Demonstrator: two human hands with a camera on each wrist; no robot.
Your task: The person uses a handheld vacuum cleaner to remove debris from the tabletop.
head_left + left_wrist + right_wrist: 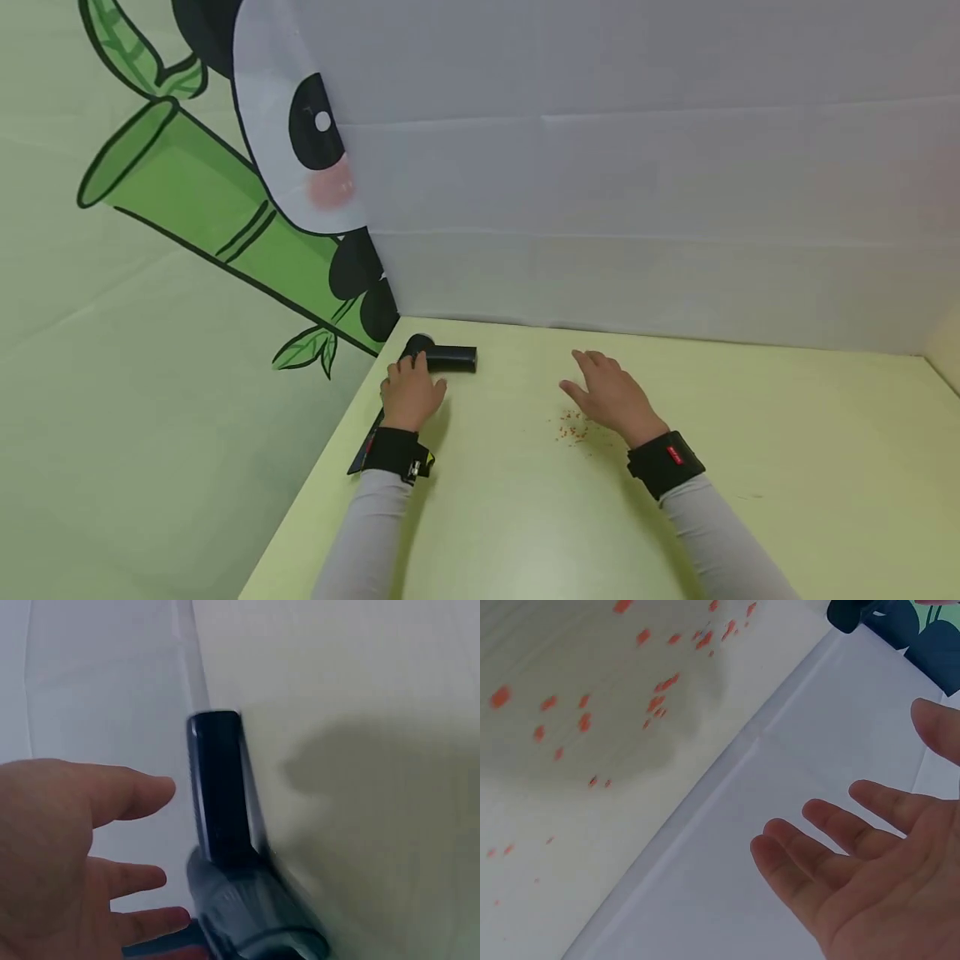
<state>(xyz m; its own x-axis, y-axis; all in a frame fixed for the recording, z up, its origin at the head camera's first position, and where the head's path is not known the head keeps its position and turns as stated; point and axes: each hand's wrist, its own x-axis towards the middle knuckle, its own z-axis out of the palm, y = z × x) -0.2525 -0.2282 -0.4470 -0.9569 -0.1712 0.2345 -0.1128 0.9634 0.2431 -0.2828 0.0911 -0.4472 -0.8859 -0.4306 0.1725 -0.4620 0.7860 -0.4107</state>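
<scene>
A black handheld vacuum [453,358] lies at the left side of the pale yellow table. My left hand [408,396] is over its body with fingers spread, and covers part of it in the head view. In the left wrist view the thumb and fingers stand apart beside the vacuum's dark handle [219,787], not curled round it. Small orange-red crumbs [584,721] are scattered near the middle of the table. Above and just beyond them, my right hand [617,402] hovers with loosely extended fingers and holds nothing.
A pale wall sheet [637,183] rises behind the table's back edge. On the left hangs a sheet printed with a panda and green bamboo [195,192]. Black bands [666,463] wrap both wrists, and a faint mark [750,497] shows on the table at right.
</scene>
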